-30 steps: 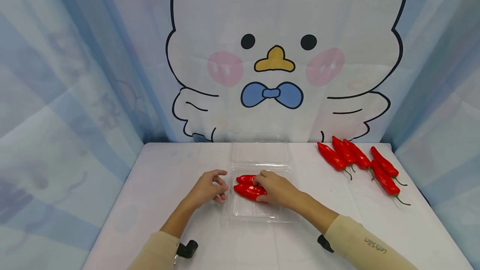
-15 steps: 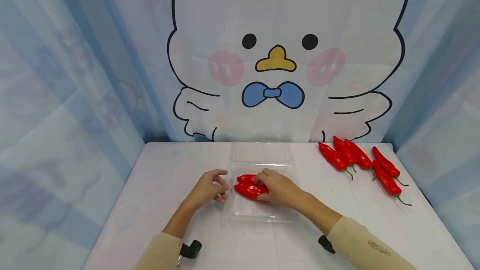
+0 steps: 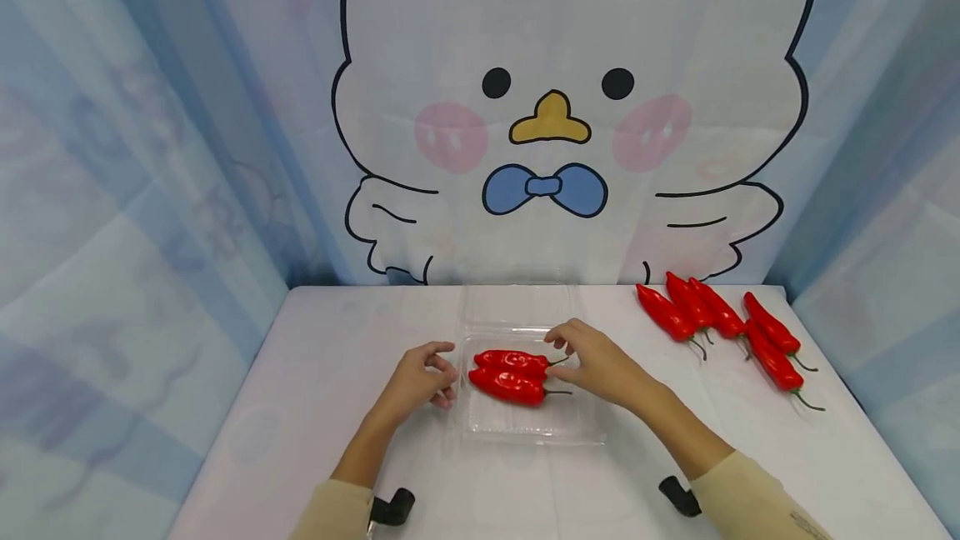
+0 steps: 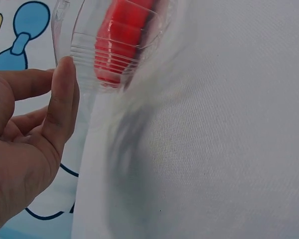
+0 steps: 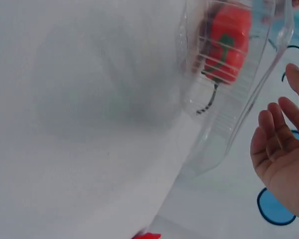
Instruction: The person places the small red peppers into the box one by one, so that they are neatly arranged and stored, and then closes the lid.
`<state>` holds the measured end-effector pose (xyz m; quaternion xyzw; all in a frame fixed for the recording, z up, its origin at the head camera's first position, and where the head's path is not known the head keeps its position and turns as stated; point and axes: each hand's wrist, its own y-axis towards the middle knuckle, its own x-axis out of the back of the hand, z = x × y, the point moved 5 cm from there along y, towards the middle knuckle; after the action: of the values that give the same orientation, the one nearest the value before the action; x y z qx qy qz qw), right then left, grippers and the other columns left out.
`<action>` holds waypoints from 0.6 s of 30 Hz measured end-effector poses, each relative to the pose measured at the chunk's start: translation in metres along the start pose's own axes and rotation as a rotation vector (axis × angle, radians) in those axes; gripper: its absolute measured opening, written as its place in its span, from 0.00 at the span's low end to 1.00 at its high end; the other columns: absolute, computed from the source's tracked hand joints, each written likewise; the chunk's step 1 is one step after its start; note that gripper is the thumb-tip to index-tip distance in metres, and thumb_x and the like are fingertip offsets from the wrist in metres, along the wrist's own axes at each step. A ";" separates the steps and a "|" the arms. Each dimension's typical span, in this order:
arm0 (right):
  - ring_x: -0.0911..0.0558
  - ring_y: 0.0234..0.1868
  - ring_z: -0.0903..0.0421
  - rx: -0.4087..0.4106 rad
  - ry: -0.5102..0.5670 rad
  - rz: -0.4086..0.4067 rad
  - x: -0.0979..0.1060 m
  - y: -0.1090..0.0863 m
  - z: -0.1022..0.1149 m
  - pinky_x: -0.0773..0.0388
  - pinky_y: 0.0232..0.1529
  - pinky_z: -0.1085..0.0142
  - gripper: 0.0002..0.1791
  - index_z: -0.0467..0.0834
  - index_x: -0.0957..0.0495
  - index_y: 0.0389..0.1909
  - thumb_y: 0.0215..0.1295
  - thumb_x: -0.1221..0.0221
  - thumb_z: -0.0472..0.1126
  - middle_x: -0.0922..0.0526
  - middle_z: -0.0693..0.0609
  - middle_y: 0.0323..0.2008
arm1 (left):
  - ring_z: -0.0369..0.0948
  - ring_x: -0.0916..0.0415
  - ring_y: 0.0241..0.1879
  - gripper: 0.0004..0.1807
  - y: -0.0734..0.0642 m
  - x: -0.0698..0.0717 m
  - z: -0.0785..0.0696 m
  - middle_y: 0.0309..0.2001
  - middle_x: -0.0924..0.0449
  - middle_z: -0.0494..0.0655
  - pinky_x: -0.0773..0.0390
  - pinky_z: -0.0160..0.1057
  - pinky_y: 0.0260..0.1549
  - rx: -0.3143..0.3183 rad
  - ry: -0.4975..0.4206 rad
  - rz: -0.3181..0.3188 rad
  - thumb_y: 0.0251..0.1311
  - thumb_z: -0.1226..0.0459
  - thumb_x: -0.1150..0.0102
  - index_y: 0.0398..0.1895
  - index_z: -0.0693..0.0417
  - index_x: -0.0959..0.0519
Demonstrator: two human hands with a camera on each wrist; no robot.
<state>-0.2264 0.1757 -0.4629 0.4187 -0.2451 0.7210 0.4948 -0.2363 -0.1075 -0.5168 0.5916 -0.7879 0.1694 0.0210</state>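
Observation:
Two red chili peppers, a rear one [image 3: 512,361] and a front one [image 3: 508,388], lie side by side in a clear plastic clamshell box [image 3: 517,423], stems pointing right. Its lid [image 3: 517,305] is folded back. My right hand [image 3: 603,365] is over the box's right side by the stems, fingers loosely bent and holding nothing; the palm shows in the right wrist view. At the left edge is my left hand [image 3: 416,377], its fingers loosely curved. In the left wrist view a fingertip [image 4: 65,67] is at the clear rim; whether it touches cannot be told.
Several more red chili peppers [image 3: 723,323] lie in a loose group at the table's back right. A white cloth covers the table [image 3: 337,332]. Behind it hangs a curtain [image 3: 555,40] with a cartoon figure, and curtains enclose both sides.
My right hand has let go of the peppers in the box and moved to the right, uncovering their stems. The left hand has stayed by the left edge.

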 end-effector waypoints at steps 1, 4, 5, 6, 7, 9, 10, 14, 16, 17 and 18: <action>0.17 0.50 0.49 -0.008 0.003 -0.020 0.004 -0.002 -0.003 0.11 0.47 0.59 0.28 0.44 0.22 0.59 0.60 0.26 0.44 0.17 0.47 0.52 | 0.41 0.17 0.25 0.29 -0.001 0.000 0.000 0.40 0.20 0.55 0.10 0.40 0.29 -0.002 -0.004 -0.002 0.67 0.72 0.37 0.71 0.62 0.30; 0.17 0.51 0.48 -0.045 0.015 -0.079 0.016 -0.009 -0.014 0.11 0.50 0.53 0.29 0.44 0.23 0.61 0.60 0.26 0.44 0.18 0.46 0.53 | 0.41 0.17 0.25 0.29 -0.001 0.000 0.001 0.39 0.20 0.55 0.10 0.40 0.29 -0.001 -0.015 -0.012 0.66 0.72 0.36 0.71 0.62 0.30; 0.17 0.52 0.47 -0.057 0.015 -0.098 0.020 -0.012 -0.017 0.11 0.50 0.53 0.29 0.43 0.23 0.61 0.60 0.26 0.44 0.18 0.46 0.53 | 0.41 0.17 0.25 0.29 -0.001 0.000 0.001 0.39 0.20 0.55 0.10 0.40 0.29 0.002 -0.018 -0.014 0.66 0.72 0.36 0.71 0.61 0.29; 0.17 0.52 0.46 -0.068 0.012 -0.118 0.024 -0.014 -0.021 0.11 0.51 0.52 0.30 0.43 0.24 0.61 0.60 0.26 0.44 0.18 0.45 0.54 | 0.41 0.18 0.25 0.30 -0.001 0.000 0.002 0.39 0.20 0.55 0.10 0.40 0.29 0.003 -0.019 -0.016 0.66 0.72 0.36 0.71 0.61 0.29; 0.17 0.53 0.45 -0.078 0.010 -0.136 0.028 -0.017 -0.024 0.12 0.52 0.50 0.30 0.43 0.24 0.62 0.60 0.26 0.44 0.18 0.44 0.55 | 0.41 0.18 0.25 0.30 -0.001 0.001 0.003 0.39 0.20 0.55 0.10 0.40 0.29 0.005 -0.021 -0.018 0.66 0.71 0.35 0.71 0.61 0.29; 0.18 0.55 0.42 -0.092 0.002 -0.178 0.037 -0.023 -0.033 0.12 0.52 0.47 0.32 0.41 0.25 0.64 0.61 0.26 0.45 0.19 0.41 0.57 | 0.41 0.18 0.25 0.30 -0.001 0.001 0.003 0.40 0.20 0.55 0.11 0.39 0.29 0.007 -0.023 -0.020 0.66 0.71 0.35 0.71 0.60 0.29; 0.19 0.56 0.40 -0.102 -0.002 -0.200 0.042 -0.026 -0.038 0.13 0.52 0.46 0.34 0.41 0.26 0.65 0.60 0.26 0.45 0.20 0.40 0.59 | 0.41 0.18 0.25 0.30 -0.001 0.001 0.004 0.40 0.20 0.55 0.11 0.39 0.29 0.007 -0.023 -0.019 0.66 0.71 0.35 0.71 0.60 0.29; 0.24 0.64 0.36 -0.146 -0.002 -0.279 0.064 -0.040 -0.061 0.17 0.56 0.39 0.41 0.40 0.32 0.72 0.60 0.26 0.46 0.26 0.36 0.66 | 0.41 0.18 0.25 0.29 0.000 0.000 0.004 0.39 0.20 0.55 0.10 0.40 0.29 0.001 -0.022 -0.013 0.66 0.71 0.35 0.71 0.61 0.29; 0.29 0.68 0.34 -0.178 0.004 -0.305 0.075 -0.048 -0.073 0.20 0.56 0.35 0.46 0.41 0.36 0.75 0.59 0.26 0.47 0.30 0.35 0.70 | 0.41 0.18 0.25 0.29 0.000 0.000 0.003 0.39 0.20 0.55 0.10 0.40 0.29 0.003 -0.023 -0.011 0.66 0.72 0.35 0.71 0.61 0.29; 0.31 0.69 0.32 -0.193 0.006 -0.317 0.081 -0.052 -0.079 0.20 0.56 0.33 0.48 0.41 0.37 0.76 0.59 0.25 0.47 0.31 0.34 0.71 | 0.41 0.18 0.25 0.29 0.000 0.000 0.004 0.39 0.20 0.55 0.10 0.40 0.29 0.004 -0.022 -0.010 0.66 0.72 0.35 0.71 0.61 0.29; 0.32 0.70 0.31 -0.209 0.003 -0.328 0.086 -0.056 -0.086 0.21 0.55 0.32 0.49 0.41 0.39 0.77 0.58 0.25 0.47 0.32 0.33 0.72 | 0.41 0.18 0.25 0.29 0.001 0.000 0.004 0.39 0.20 0.55 0.10 0.40 0.28 0.005 -0.024 -0.008 0.66 0.72 0.36 0.71 0.61 0.29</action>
<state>-0.2197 0.3072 -0.4385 0.3984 -0.2464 0.6020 0.6466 -0.2360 -0.1081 -0.5207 0.5967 -0.7854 0.1642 0.0106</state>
